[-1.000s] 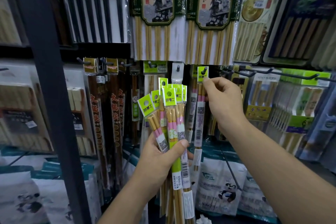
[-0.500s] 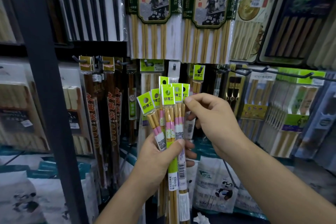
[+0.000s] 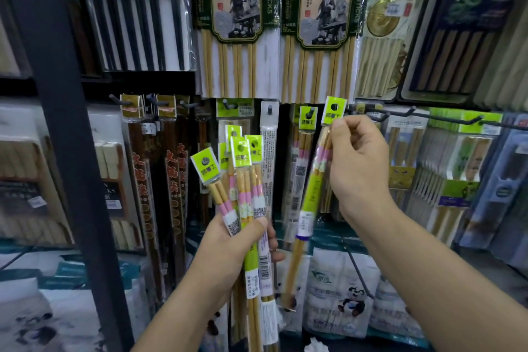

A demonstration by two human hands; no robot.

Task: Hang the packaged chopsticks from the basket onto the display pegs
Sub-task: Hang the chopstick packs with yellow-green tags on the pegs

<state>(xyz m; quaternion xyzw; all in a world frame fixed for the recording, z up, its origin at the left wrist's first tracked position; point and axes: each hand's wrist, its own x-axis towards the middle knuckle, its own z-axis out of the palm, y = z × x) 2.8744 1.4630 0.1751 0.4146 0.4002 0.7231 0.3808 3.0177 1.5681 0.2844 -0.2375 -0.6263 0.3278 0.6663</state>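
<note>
Dim, cool light is falling evenly across the display. Glare is streaking the wrap of the black chopsticks [image 3: 140, 28] at upper left and the hotpot packs [image 3: 234, 8] at top centre. The dark post [image 3: 63, 123] at left is reading almost black. The wide lens is bowing lines near the edges, and the lower left corner is blurring. At centre the left hand [image 3: 228, 246] gripping its bundle of packs [image 3: 245, 180] and the right hand [image 3: 360, 168] pinching a single pack [image 3: 310, 200] are showing sharp.
</note>
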